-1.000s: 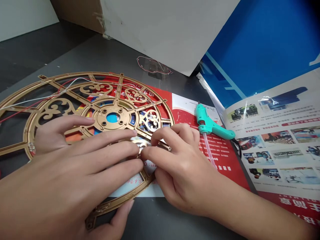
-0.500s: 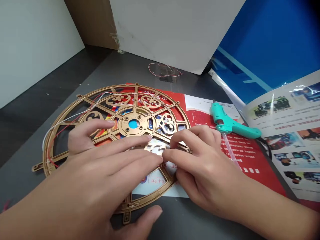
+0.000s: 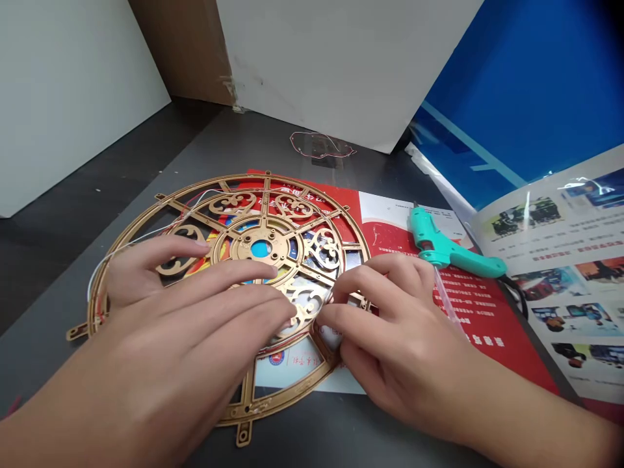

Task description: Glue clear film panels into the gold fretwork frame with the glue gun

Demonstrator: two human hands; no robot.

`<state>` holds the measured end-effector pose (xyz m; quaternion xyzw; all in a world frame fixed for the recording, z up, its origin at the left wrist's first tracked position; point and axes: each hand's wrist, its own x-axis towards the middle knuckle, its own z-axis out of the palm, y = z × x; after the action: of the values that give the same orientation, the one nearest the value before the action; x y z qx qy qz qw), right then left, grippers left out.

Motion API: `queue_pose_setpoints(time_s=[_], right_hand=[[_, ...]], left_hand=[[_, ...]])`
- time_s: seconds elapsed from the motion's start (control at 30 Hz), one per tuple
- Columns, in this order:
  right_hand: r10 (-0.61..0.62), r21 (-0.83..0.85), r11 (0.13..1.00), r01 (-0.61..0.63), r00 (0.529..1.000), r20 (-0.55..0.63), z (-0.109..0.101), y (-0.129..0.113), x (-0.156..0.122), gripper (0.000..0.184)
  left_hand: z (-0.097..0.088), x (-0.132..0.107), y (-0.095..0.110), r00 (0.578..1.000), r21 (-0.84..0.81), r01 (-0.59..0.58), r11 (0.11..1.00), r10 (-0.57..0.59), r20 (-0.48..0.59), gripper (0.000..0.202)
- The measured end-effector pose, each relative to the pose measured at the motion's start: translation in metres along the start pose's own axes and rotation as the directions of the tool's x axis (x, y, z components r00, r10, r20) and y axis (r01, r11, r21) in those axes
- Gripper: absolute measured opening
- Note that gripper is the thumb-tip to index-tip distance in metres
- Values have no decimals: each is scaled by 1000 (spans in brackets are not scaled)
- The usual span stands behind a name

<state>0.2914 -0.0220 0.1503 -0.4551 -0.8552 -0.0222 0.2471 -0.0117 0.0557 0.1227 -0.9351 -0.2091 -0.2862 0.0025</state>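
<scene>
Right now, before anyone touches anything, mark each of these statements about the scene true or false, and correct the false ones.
1. The teal hot glue gun lies on a red brochure. True.
2. The left hand is gripping the glue gun. False: it is spread over the gold openwork wheel, away from the glue gun.
3. The right hand has its fingers at the wheel's lower right section. True.
4. The wheel stands upright against a white board. False: it lies flat on the dark tabletop and the brochure.
5. Thin white and red wires run over the wheel's left side. True.
</scene>
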Motion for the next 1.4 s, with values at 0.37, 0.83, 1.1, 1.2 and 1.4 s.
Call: queue_pose_setpoints(time_s=[0.37,0.83,1.1,1.2,1.4], right_hand=[[63,-33,997,-64,997,-34,-2,1,0,22],[54,-7,999,-54,998,-13,-5,4,1,32],[24,34,999,-24,1000,-16,-3,5,1,35],[27,38,999,-26,999,-29,-3,4,1,35],[35,35,999,-34,999,-22,-2,5,1,32]], left_hand=[[32,-35,19,995,-14,27,1000,-26,100,45],[10,6,25,999,44,49,998,-49,-5,53],[18,-22,21,996,20,90,996,-90,3,60],[27,-43,21,997,0,50,999,-50,53,53],[35,-58,18,998,-19,36,999,-35,54,43]])
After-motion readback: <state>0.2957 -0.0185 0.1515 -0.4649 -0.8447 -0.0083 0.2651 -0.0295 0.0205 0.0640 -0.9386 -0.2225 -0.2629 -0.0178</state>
